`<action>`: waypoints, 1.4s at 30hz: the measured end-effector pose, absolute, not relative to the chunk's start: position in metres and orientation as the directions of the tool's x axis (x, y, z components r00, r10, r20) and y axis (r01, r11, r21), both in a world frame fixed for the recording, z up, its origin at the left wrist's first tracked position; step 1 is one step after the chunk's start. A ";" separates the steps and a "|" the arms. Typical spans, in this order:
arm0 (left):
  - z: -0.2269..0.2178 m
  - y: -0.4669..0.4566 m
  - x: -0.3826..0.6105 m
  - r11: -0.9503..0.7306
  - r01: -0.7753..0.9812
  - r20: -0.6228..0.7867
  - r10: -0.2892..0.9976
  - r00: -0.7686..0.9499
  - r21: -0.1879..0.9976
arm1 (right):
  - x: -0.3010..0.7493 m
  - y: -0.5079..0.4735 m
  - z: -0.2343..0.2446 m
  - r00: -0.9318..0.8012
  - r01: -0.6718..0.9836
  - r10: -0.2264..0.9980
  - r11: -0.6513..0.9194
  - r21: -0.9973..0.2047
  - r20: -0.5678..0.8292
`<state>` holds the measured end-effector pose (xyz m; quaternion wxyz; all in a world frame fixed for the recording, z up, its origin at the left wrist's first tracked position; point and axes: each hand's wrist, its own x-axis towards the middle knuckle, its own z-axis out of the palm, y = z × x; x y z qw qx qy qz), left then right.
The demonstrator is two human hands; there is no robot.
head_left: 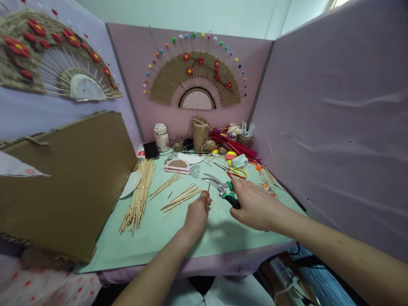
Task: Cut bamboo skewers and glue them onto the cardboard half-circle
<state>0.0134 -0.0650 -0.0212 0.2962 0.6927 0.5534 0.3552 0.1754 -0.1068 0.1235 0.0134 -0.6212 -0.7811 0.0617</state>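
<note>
My left hand point(197, 214) is closed in a pinch on a thin wooden stick point(208, 188) that stands upright above my fingers. My right hand point(253, 204) grips the green and black handles of a pair of shears point(219, 187). Their metal blades point left, open, right beside the stick's upper end. Both hands hover over the pale green table point(153, 238). A loose fan of wooden sticks point(180, 199) lies just left of my left hand.
A large bundle of sticks point(140, 195) and a white paper piece point(131, 183) lie at the left beside a big cardboard sheet point(66, 182). Twine spool point(200, 134), white jar point(161, 137), red pipe cleaners point(234, 145) and yellow scissors point(234, 171) crowd the back. Pink partitions surround the table.
</note>
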 end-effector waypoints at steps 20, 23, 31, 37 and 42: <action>-0.020 -0.065 0.014 -0.237 0.546 0.196 0.972 0.133 0.804 | 0.181 -0.105 0.126 -0.236 0.967 0.970 0.229 -0.115 -0.053; -0.020 -0.065 0.013 -0.236 0.548 0.191 0.972 0.140 0.802 | 0.186 -0.100 0.124 -0.193 0.949 0.981 0.192 -0.251 0.021; -0.015 -0.068 0.009 -0.250 0.475 0.169 0.964 0.207 0.844 | 0.184 -0.056 0.109 -0.256 0.571 0.910 0.414 -0.709 0.325; -0.013 -0.065 0.004 -0.313 0.435 0.186 0.932 0.311 0.844 | 0.170 -0.038 0.089 -0.361 0.331 0.844 0.513 -0.792 0.396; -0.008 -0.063 -0.001 -0.341 0.420 0.193 0.914 0.357 0.841 | 0.166 -0.039 0.087 -0.368 0.399 0.839 0.532 -0.747 0.400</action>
